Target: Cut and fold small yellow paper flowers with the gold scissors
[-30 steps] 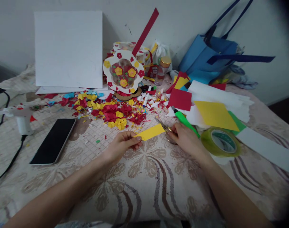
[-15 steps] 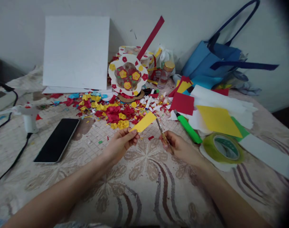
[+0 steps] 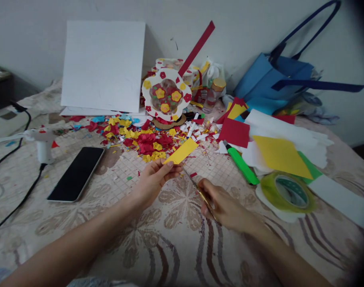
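Note:
A strip of yellow paper (image 3: 184, 151) is pinched between the thumb and fingers of my left hand (image 3: 158, 175), above the patterned tablecloth. My right hand (image 3: 217, 201) grips a pair of scissors (image 3: 203, 195) with golden handles. The blades point up and left, their tips close to the fingertips of my left hand and the strip's lower edge. Whether they touch the paper I cannot tell. Just beyond the strip lies a heap of red and yellow paper flowers (image 3: 152, 144) among small scraps.
A scalloped white flower decoration (image 3: 145, 95) stands behind the heap. On the left are a phone (image 3: 77, 173) and a glue gun (image 3: 44, 147). Rightward lie a green box cutter (image 3: 241, 164), a tape roll (image 3: 267, 189), yellow paper (image 3: 282, 156) and a blue bag (image 3: 259, 75).
The scissors have moved down and left, from beside the strip's far end to near my left fingers. My left hand still holds the strip. The whole view has shifted slightly.

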`<state>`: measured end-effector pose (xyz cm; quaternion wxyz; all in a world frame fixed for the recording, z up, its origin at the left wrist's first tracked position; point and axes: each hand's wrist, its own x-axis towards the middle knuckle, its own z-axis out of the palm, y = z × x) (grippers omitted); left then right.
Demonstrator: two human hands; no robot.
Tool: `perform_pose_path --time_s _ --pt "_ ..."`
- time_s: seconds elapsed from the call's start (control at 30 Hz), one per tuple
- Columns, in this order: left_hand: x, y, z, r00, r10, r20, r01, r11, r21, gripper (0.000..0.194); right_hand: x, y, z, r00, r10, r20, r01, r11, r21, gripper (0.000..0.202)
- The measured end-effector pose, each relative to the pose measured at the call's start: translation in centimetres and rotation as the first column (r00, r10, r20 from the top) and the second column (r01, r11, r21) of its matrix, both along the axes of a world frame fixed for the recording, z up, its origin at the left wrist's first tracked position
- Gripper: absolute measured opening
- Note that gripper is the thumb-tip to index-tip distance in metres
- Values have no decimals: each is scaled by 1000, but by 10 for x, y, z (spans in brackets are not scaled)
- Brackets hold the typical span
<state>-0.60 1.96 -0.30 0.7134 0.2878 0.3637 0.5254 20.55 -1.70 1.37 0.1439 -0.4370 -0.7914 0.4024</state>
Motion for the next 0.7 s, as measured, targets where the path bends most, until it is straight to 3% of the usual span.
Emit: perform_pose_path --time_s 0.3,0.7 --pt "4 -5 3 997 -67 -42 66 997 -37 20 -6 -5 -3 984 -21 -176 -17 978 -208 18" --pt "8 -12 2 989 -131 -68 128 991 -33 24 -12 -8 -5 969 -69 -239 4 964 -265 32"
